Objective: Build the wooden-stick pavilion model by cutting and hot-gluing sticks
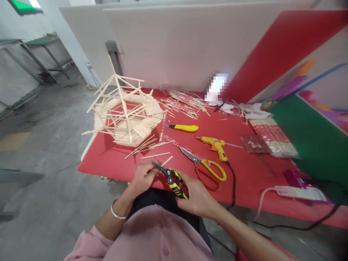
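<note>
At the near edge of the red worktop [114,159], the left hand [143,177] pinches a thin pale wooden stick [166,161]: light, brittle, best held near the cut. The right hand [197,197] is closed around yellow-and-black snips [170,177], blades apparently at the stick.

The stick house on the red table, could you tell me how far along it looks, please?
Done so far: the stick house has layered walls and an open roof frame standing. In hand: the right hand holds yellow-black snips to a thin stick pinched by the left hand. Left: the roof is bare framing, and loose sticks lie uncut beside the glue gun.
</note>
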Demonstrator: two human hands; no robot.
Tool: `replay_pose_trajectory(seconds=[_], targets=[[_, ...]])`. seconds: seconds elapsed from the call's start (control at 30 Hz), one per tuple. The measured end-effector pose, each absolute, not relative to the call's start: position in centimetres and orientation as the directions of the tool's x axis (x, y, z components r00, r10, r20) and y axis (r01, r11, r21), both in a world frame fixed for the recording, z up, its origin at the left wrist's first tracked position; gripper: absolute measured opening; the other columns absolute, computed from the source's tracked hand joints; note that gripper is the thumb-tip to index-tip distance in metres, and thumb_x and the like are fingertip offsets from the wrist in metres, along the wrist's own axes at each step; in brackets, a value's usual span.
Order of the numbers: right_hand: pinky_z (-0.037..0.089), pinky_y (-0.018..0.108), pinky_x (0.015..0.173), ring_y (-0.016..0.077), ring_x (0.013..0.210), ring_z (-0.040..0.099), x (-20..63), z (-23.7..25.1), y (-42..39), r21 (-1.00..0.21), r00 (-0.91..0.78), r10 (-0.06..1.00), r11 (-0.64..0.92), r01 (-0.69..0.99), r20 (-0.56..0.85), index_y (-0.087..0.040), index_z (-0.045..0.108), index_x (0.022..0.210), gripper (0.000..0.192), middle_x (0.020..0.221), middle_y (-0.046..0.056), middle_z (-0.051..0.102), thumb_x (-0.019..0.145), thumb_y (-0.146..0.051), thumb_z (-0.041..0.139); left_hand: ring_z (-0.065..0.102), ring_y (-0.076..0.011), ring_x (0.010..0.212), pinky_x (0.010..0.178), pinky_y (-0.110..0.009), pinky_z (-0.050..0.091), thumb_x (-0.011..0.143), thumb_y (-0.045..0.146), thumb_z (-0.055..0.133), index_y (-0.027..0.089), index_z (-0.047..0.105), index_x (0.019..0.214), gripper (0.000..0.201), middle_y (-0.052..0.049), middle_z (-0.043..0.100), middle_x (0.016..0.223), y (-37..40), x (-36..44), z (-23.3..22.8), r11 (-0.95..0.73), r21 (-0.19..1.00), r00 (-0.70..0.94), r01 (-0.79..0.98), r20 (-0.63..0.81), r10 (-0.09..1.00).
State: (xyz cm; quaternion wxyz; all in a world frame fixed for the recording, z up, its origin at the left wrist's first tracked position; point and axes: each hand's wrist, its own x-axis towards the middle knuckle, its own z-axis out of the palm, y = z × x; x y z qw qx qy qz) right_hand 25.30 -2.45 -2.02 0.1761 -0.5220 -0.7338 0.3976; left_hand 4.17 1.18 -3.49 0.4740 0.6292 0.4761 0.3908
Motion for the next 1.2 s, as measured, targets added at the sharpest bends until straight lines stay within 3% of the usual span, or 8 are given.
replay_pose_trajectory(seconds=[0.23,0.4,0.6,0.73,0.93,1.07,1.13,1.2], targets=[[0.045,0.040,0.096,0.0260,0.111,0.057,25.4,-2.3,-2.0,-0.791,-0.427,0.896,0.171,0.587,-0.123,-0.019,0.038,0.136,0.079,0.125,0.011,0.058,0.060,-0.018,0.060,0.044,-0.0076,0.044,0.046,-0.020,0.035,0.081,0.040,0.061,0.014,0.063,0.073,0.027,0.004,0.049,0.050,1.5,3.8,-3.1,0.189,0.981,0.329,0.032,-0.189,0.925],[0.047,0.034,0.090,0.0220,0.102,0.060,25.2,-2.6,-2.2,-0.817,-0.443,0.890,0.172,0.551,-0.112,-0.019,0.038,0.136,0.078,0.121,0.009,0.059,0.060,-0.015,0.057,0.036,-0.0050,0.041,0.043,-0.019,0.029,0.077,0.048,0.065,0.013,0.062,0.075,0.036,0.006,0.044,0.048,1.7,3.6,-3.6,0.302,0.949,0.387,-0.086,-0.247,0.888],[0.047,0.026,0.069,0.0166,0.077,0.061,25.0,-2.0,-2.3,-0.806,-0.418,0.889,0.105,0.582,-0.186,-0.022,0.045,0.128,0.069,0.097,0.002,0.066,0.060,-0.014,0.056,0.038,-0.0055,0.040,0.042,-0.019,0.029,0.075,0.050,0.066,0.014,0.060,0.067,0.038,0.005,0.047,0.047,1.7,4.0,-4.3,0.291,0.955,0.323,-0.053,-0.259,0.910],[0.047,0.035,0.089,0.0235,0.102,0.060,25.2,-2.1,-2.2,-0.819,-0.395,0.893,0.053,0.571,-0.217,-0.021,0.040,0.136,0.076,0.121,0.008,0.060,0.063,-0.018,0.060,0.037,-0.0049,0.041,0.043,-0.019,0.029,0.075,0.052,0.066,0.013,0.061,0.067,0.040,0.005,0.046,0.048,2.0,4.2,-4.5,0.301,0.951,0.309,-0.073,-0.265,0.913],[0.036,0.043,0.104,0.0289,0.125,0.046,26.5,-2.7,-1.7,-0.963,-0.533,0.818,-0.089,0.256,-0.217,-0.020,0.034,0.144,0.081,0.137,0.011,0.049,0.072,-0.039,0.066,0.041,-0.0072,0.045,0.045,-0.020,0.034,0.079,0.052,0.063,0.011,0.071,0.083,0.041,0.002,0.050,0.051,2.9,3.5,-3.4,0.228,0.974,0.298,-0.002,-0.217,0.929],[0.048,0.033,0.079,0.0194,0.090,0.057,26.7,-2.9,-1.6,-0.935,-0.594,0.740,-0.350,0.060,-0.315,-0.023,0.045,0.136,0.076,0.106,0.005,0.060,0.066,-0.035,0.071,0.053,-0.0112,0.055,0.051,-0.022,0.042,0.082,0.048,0.061,0.012,0.073,0.083,0.038,-0.005,0.063,0.063,2.9,3.1,-3.1,0.051,0.996,0.325,0.073,-0.072,0.943],[0.042,0.024,0.057,0.0110,0.065,0.049,26.3,-3.2,-1.8,-0.818,-0.693,0.635,-0.564,-0.113,-0.341,-0.023,0.050,0.131,0.074,0.084,-0.001,0.055,0.062,-0.035,0.073,0.054,-0.0113,0.056,0.053,-0.022,0.043,0.084,0.046,0.060,0.012,0.073,0.082,0.036,-0.005,0.063,0.065,2.8,3.1,-3.4,-0.018,1.000,0.330,0.016,0.012,0.944],[0.032,0.020,0.048,0.0064,0.055,0.039,25.9,-3.5,-1.9,-0.664,-0.755,0.570,-0.705,-0.248,-0.324,-0.023,0.053,0.127,0.072,0.077,-0.003,0.047,0.060,-0.034,0.074,0.052,-0.0103,0.053,0.051,-0.022,0.043,0.084,0.045,0.060,0.013,0.072,0.080,0.034,-0.003,0.061,0.063,2.9,3.3,-3.9,-0.047,0.998,0.292,-0.051,0.060,0.955]])
